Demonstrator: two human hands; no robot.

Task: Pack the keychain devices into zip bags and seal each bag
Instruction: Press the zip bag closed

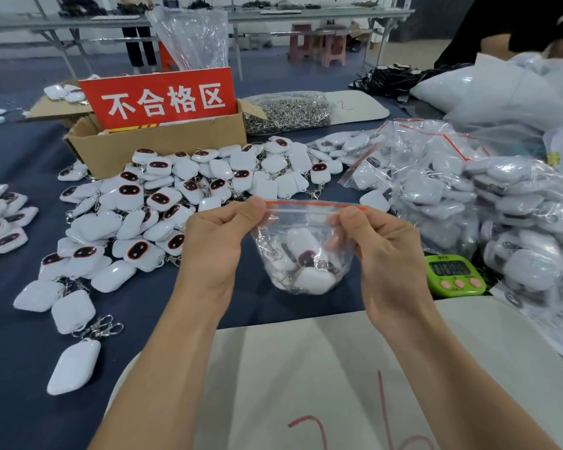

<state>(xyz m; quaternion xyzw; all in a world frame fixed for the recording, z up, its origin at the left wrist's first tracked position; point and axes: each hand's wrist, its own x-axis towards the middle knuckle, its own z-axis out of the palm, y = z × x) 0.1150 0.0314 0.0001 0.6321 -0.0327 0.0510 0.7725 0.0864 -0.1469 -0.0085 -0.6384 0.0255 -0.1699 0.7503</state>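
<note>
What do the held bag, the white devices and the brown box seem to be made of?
Bag: thin clear plastic film, glossy, wrinkled; contents show through. Devices: probably hard plastic, smooth with soft shine. Box: brown cardboard, matte, with folded flaps.

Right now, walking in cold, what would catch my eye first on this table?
At the centre, the left hand and right hand pinch the red-striped top of a clear zip bag holding several white keychain devices. Behind them a big heap of loose devices sprawls over the dark blue table. Further back, a bright red sign stands in a cardboard box.
</note>
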